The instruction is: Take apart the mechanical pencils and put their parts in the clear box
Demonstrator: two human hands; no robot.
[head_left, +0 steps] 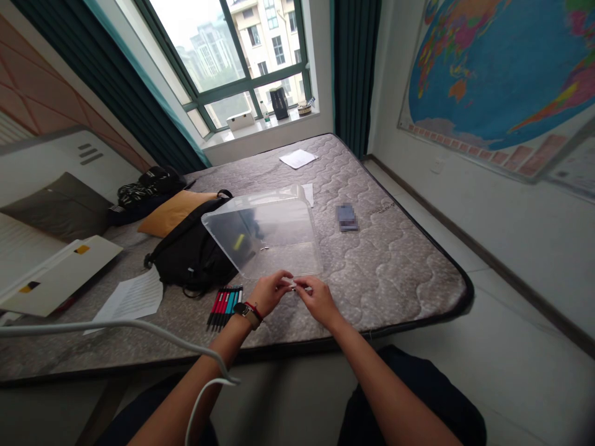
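Observation:
My left hand (271,293), with a watch and a red band at its wrist, is closed in a pinch in front of the clear plastic bin. Facing it, my right hand (318,300) is pinched as well, and the fingertips of both nearly meet around something tiny and pale that I cannot make out. The clear plastic bin (288,217) rests on the mattress, just beyond the fingers. Within its outline show a small yellow item (238,241) and tiny metallic pieces (264,248). Beside my left wrist lies a row of several red, teal and dark pens (225,305).
A black backpack (195,254) and an orange pillow (179,209) lie left of the bin on the mattress (395,266). Paper sheets (132,296) are nearby. A blurred dark item (346,217) lies to the right. A white cable (139,324) crosses the lower left foreground.

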